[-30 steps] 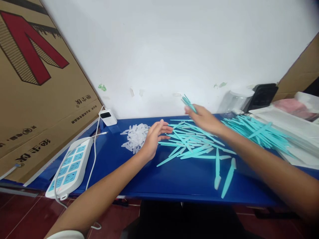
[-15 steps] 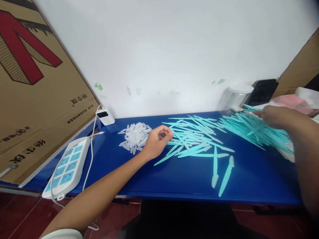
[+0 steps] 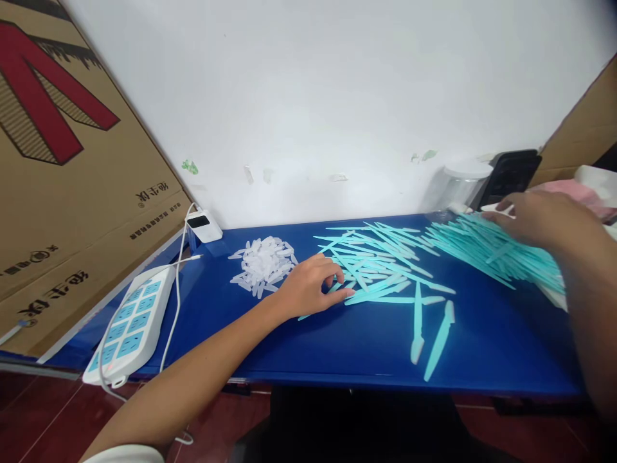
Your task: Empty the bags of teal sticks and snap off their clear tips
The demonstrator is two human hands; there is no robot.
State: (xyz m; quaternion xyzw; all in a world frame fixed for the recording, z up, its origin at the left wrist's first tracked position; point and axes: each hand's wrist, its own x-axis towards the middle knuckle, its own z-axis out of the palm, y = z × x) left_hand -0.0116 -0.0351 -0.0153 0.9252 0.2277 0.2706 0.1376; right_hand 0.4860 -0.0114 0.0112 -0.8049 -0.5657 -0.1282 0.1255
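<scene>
My left hand [image 3: 321, 284] hovers at the left edge of a loose spread of turquoise eyebrow razors [image 3: 376, 257], thumb and fingers apart with nothing between them. Just left of it lies a heap of small translucent white blade caps [image 3: 265, 260]. My right hand [image 3: 535, 222], slightly blurred, is over a denser pile of turquoise razors [image 3: 482, 247] at the right. Its thumb and index finger are apart, and a white patch shows between them that I cannot make out. Two single razors [image 3: 438, 341] lie nearer the table's front edge.
A white power strip [image 3: 130, 328] and cable lie on the blue table [image 3: 308, 354] at left, near a small white device [image 3: 205, 225]. A clear jar with white lid [image 3: 465, 183] and a black object [image 3: 511, 177] stand at back right. A cardboard box [image 3: 96, 193] borders the left.
My right hand has let go of the turquoise razor over the right pile. My left hand has moved slightly right and nearer, its pinched fingers now parted.
</scene>
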